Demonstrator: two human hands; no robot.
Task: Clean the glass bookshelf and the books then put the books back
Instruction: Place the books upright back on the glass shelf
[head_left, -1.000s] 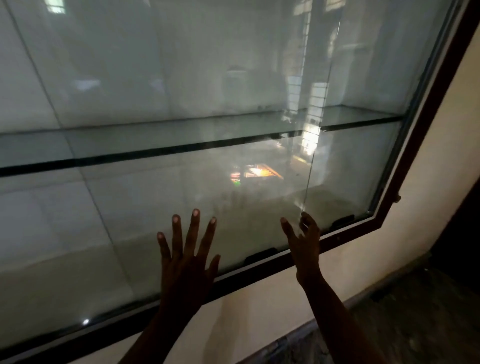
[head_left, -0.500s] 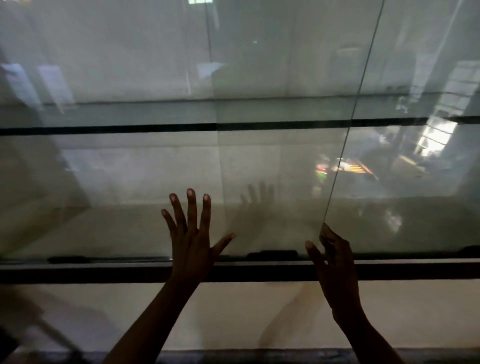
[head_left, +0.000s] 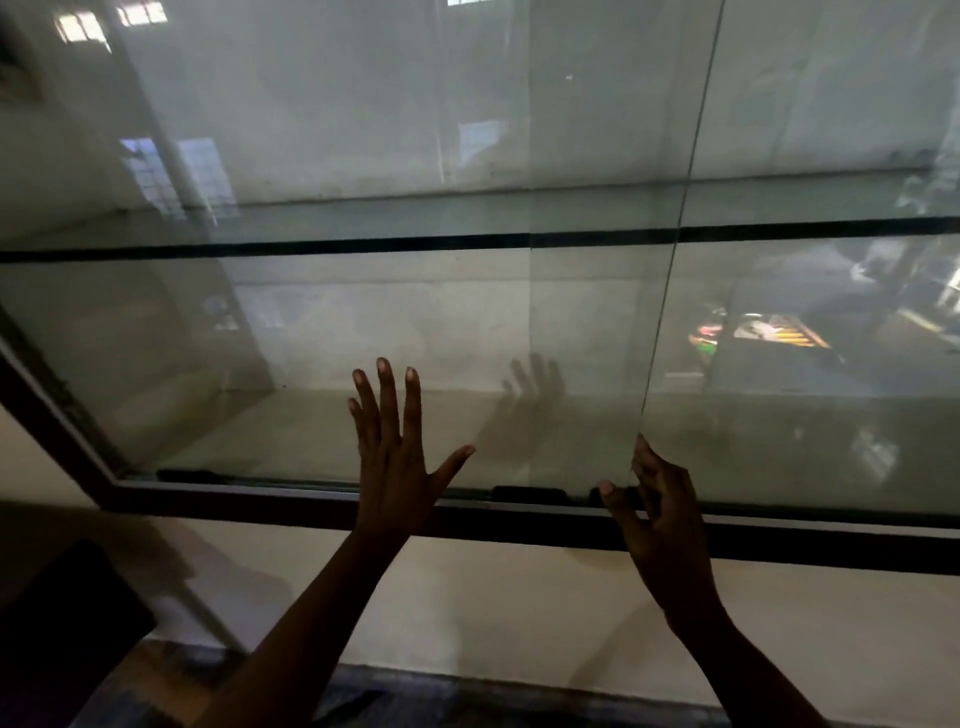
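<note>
The glass bookshelf (head_left: 519, 525) fills almost the whole picture, from the top down to its dark frame low in the middle. I see no books inside it. There is a bright, colourful patch in the glass at the right, but I cannot tell what it is.

I think I am sliding the glass door (head_left: 311, 364) along the bottom rail (head_left: 311, 486). To do this well, I should push with both hands at the same speed. I should stay low, close to the rail, so the door does not tip or get stuck. I should go slowly, because glass can crack if it bangs at the end. I must also mind my fingertips where this door passes the other pane, or they could get squeezed.

My left hand (head_left: 395, 467) is in the lower middle of the picture. It is wide open, with its fingers (head_left: 387, 395) straight and spread, and it looks pressed flat against the door. It holds nothing.

My right hand (head_left: 662, 514) is to the right of it, at the door edge (head_left: 670, 270) that runs up toward the top right. Its fingers are curled round that edge, low down, and its thumb (head_left: 613, 499) sits on the front of the glass. So it pinches the door.
</note>
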